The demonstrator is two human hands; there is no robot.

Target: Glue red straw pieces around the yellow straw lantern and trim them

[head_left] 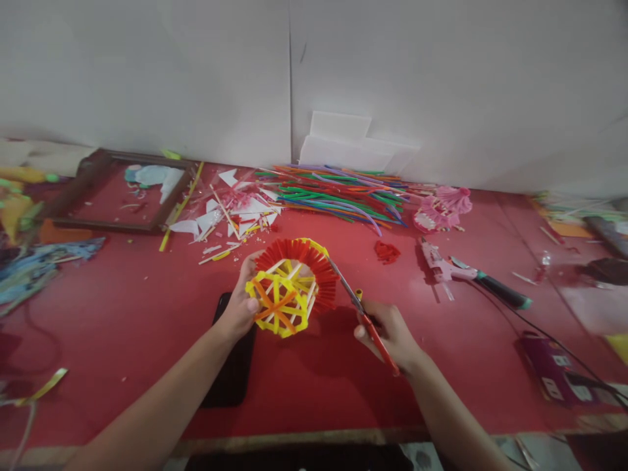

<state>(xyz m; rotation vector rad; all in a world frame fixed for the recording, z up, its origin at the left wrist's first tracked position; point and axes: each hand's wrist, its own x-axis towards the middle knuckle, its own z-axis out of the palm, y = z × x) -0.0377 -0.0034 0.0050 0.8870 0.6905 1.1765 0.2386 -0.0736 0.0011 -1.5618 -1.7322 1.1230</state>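
My left hand (240, 302) is closed around a round craft piece (290, 282) made of red, yellow and orange straws, held tilted just above the red table (147, 314). My right hand (390, 332) grips red-handled scissors (360, 311), whose blades point up-left and touch the red straw rim of the piece. A black phone (230, 373) lies flat under my left wrist.
A pile of coloured straws (338, 190) lies at the back centre, white paper scraps (230, 216) to its left, and a brown wooden frame (112, 193) at far left. A pink glue gun (441, 265), a teal-handled tool (500, 291) and pink paper pieces (444, 206) sit on the right.
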